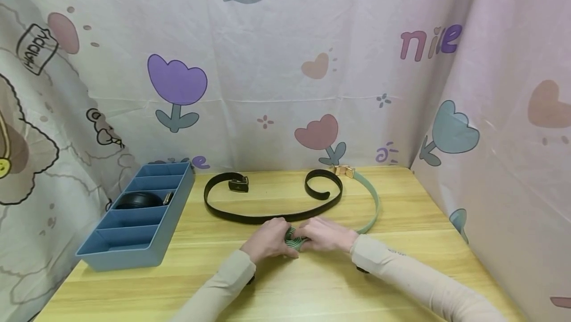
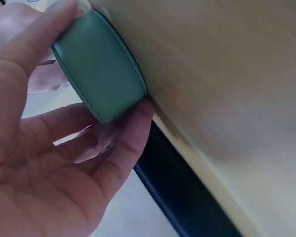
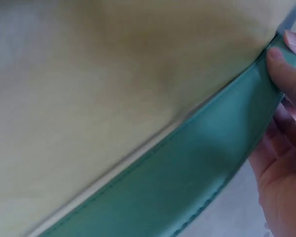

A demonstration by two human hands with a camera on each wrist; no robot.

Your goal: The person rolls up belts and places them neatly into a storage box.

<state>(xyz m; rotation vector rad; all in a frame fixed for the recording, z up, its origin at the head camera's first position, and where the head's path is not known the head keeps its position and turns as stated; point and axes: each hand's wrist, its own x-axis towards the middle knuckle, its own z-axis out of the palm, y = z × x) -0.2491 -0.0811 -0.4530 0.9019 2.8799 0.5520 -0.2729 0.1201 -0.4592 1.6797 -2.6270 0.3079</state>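
Note:
A light green belt (image 1: 375,198) stands on edge on the table, one end wound into a coil (image 1: 292,244) near the front middle. From the coil its strap curves right and back to a gold buckle (image 1: 344,171). My left hand (image 1: 269,239) grips the coil from the left, its fingers and thumb curled round the green leather (image 2: 101,69). On the coil's other side, my right hand (image 1: 327,234) pinches the strap (image 3: 202,143) between thumb and fingers. A black belt (image 1: 276,219) lies in a loose wave just behind both hands.
To the left stands a blue-grey divided box (image 1: 122,261); one of its compartments holds a rolled black belt (image 1: 139,200). The black belt's buckle (image 1: 239,184) lies at the back of the wooden table (image 1: 290,292). A patterned curtain (image 1: 267,54) hangs behind and at both sides.

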